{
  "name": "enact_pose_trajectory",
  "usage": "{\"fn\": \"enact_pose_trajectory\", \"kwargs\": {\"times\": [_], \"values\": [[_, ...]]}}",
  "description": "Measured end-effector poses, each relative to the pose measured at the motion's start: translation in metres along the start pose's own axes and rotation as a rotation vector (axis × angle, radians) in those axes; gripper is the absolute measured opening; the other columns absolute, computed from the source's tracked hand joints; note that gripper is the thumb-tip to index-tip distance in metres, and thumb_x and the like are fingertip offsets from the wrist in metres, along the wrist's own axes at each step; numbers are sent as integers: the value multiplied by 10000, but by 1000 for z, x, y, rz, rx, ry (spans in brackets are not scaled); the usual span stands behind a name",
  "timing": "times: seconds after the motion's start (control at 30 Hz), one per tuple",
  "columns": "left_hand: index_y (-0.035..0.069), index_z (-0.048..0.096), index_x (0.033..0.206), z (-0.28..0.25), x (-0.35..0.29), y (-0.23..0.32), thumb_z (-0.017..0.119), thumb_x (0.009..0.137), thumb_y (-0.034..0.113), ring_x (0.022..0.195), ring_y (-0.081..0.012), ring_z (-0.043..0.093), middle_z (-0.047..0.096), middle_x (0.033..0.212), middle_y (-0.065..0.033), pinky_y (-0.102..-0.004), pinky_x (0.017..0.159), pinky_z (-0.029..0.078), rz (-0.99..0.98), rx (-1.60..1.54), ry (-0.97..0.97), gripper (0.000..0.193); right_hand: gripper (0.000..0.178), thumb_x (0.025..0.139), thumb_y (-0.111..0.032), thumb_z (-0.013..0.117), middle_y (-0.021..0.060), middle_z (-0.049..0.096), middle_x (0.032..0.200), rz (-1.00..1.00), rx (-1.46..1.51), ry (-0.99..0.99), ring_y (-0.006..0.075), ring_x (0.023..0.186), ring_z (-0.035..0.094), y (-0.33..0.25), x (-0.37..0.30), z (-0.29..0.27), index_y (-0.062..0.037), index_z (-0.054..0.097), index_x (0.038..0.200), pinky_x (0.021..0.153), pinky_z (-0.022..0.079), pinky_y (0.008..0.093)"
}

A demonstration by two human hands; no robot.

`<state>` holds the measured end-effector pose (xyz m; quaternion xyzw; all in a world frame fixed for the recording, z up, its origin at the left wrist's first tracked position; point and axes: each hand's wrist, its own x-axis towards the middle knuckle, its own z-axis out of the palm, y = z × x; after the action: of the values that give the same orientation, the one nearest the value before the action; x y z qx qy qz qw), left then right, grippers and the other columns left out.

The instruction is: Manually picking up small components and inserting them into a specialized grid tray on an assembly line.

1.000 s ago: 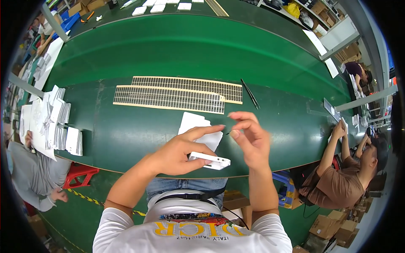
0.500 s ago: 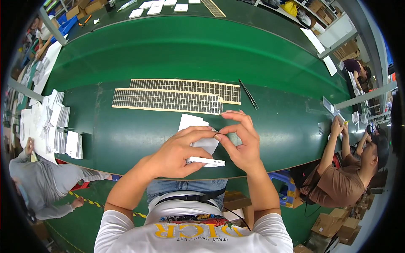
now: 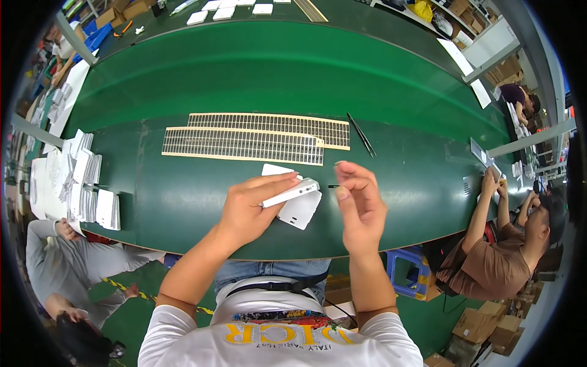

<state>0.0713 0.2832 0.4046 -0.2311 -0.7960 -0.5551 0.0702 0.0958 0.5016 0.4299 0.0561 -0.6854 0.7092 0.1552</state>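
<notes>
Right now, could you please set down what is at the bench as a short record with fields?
Left hand: the left hand grips a white housing
Right hand: the right hand pinches a small dark piece, apart from the housing
Below the housing: white flat parts, partly hidden
Beyond the hands: two partly overlapping gridded sheets with pale borders
Right of the sheets: dark tweezers
Far left: stacked white parts
Surface: green bench
</notes>
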Motion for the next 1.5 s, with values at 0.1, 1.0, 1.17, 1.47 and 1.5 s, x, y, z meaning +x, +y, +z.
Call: {"fn": "enact_pose_trajectory", "kwargs": {"times": [0.1, 1.0, 1.17, 1.47, 1.5], "values": [[43, 787, 1223, 5, 3, 7, 743, 893, -43, 1061, -307, 773, 774, 1241, -164, -364, 906, 617, 14, 41, 22, 345, 82, 961, 22, 686, 174, 640, 1344, 44, -84, -15, 258, 1257, 618, 4, -3, 7, 10, 690, 1043, 1093, 481, 393], [46, 791, 1169, 15, 9, 5, 801, 798, -53, 996, -299, 770, 792, 1157, -120, -364, 833, 622, 151, 241, 165, 384, 63, 916, 12, 732, 155, 700, 1202, 12, -273, -56, 232, 1085, 689, 9, 7, 19, 6, 694, 965, 968, 534, 354], [44, 791, 1169, 15, 9, 6, 801, 796, -55, 994, -302, 769, 792, 1156, -122, -367, 834, 622, 155, 237, 167, 387, 89, 881, -18, 763, 154, 735, 1151, -15, -281, -21, 274, 1033, 732, 10, 8, 21, -12, 702, 945, 914, 559, 371], [70, 789, 1180, 16, 9, 3, 786, 808, -28, 971, -290, 759, 785, 1164, -95, -376, 805, 623, 171, 242, 176, 385, 86, 882, -23, 767, 154, 736, 1147, -29, -321, -38, 275, 1030, 734, 8, 9, 20, -16, 706, 941, 909, 563, 372], [70, 789, 1180, 17, 8, 3, 785, 809, -28, 970, -290, 759, 785, 1164, -95, -376, 805, 623, 169, 243, 176, 383, 83, 883, -25, 767, 153, 736, 1146, -27, -317, -37, 276, 1031, 734, 9, 9, 21, -16, 706, 939, 909, 563, 371]]}}
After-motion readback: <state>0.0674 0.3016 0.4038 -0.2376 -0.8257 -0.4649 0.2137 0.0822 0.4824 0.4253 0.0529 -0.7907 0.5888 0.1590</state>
